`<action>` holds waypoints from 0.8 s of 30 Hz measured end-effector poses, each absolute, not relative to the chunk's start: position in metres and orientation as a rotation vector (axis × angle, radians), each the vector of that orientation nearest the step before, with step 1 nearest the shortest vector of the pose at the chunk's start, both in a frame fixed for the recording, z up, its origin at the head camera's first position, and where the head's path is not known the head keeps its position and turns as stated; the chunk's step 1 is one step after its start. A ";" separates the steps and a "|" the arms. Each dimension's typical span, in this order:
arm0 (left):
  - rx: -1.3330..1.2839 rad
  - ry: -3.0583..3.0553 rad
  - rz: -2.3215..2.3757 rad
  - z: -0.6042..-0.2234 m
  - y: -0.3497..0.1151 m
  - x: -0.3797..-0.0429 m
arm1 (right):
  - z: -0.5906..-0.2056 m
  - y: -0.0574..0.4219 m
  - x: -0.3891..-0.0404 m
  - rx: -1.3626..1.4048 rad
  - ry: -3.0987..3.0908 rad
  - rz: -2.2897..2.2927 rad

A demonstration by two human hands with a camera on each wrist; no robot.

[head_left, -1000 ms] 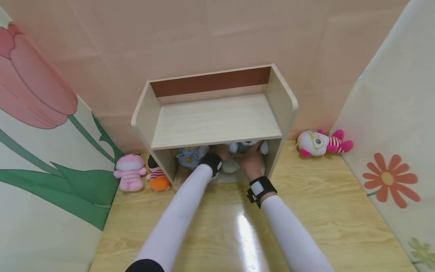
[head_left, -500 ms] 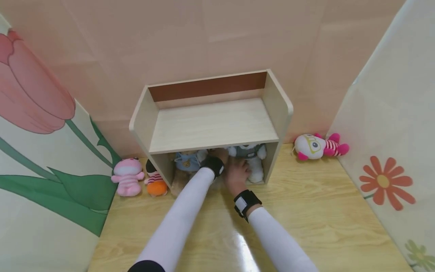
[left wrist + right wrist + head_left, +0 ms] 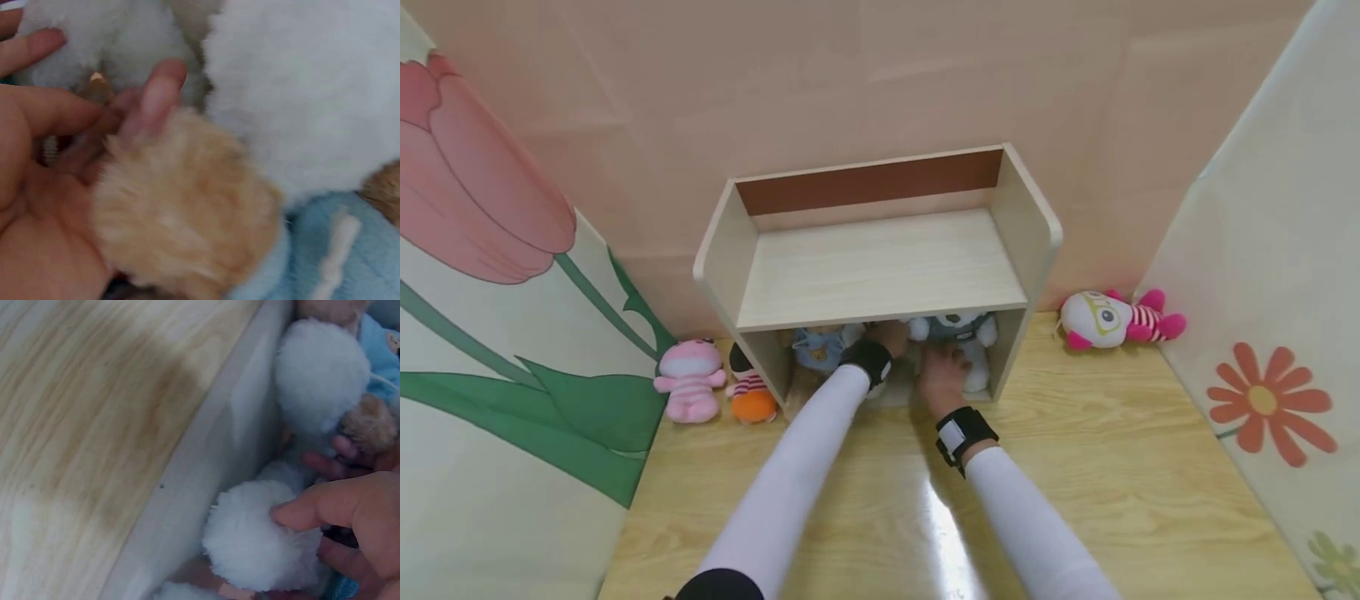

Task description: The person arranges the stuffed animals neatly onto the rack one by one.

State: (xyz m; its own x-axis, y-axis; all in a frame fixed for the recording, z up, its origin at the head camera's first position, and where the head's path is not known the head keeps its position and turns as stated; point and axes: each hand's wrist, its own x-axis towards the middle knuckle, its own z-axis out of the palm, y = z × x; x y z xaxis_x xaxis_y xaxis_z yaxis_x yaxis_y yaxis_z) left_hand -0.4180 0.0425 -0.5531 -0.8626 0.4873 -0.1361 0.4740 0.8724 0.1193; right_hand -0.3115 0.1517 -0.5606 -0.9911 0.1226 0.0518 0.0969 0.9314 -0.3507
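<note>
Plush toys sit side by side in the lower compartment of a pale wooden shelf [image 3: 891, 258]. My left hand [image 3: 889, 335] reaches in at the middle; its loosely bent fingers are among the toys, beside the tan paw [image 3: 187, 206] of a bear in a blue top [image 3: 820, 350]. White plush fur [image 3: 306, 81] lies past the fingertips. My right hand [image 3: 942, 371] is at the legs of a white plush toy in a grey-green outfit [image 3: 957, 327]. In the right wrist view, its thumb presses a white fluffy foot [image 3: 259, 537], with other fingers on the underside.
Left of the shelf are a pink plush toy [image 3: 691, 379] and an orange-bottomed doll [image 3: 752, 396]. A pink and white plush toy [image 3: 1108, 319] lies on its side at the right. The shelf's upper board overhangs the hands; wood-patterned floor [image 3: 865, 500] spreads in front.
My right hand has moved down from the grey-green toy's upper body to its legs, first leftward, then slightly right. The left hand stays nearly in place; the view shifts slightly.
</note>
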 end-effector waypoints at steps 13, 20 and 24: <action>0.593 2.779 0.002 -0.574 0.050 -0.432 | -0.554 0.157 -0.306 -0.148 -2.984 0.733; 0.478 2.757 0.197 -0.574 0.055 -0.439 | -0.560 0.167 -0.306 -0.089 -2.884 0.709; 0.370 2.739 0.219 -0.586 0.062 -0.454 | -0.563 0.170 -0.305 -0.045 -2.821 0.686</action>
State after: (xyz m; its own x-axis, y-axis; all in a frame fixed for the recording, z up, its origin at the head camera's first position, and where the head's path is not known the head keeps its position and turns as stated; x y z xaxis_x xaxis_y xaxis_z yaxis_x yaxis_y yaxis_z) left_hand -0.4540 0.0625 -0.5859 -0.8981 0.2835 -0.3361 0.2264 0.9534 0.1993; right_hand -0.3053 0.1696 -0.5630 -0.9713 0.0857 0.2220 -0.0258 0.8896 -0.4560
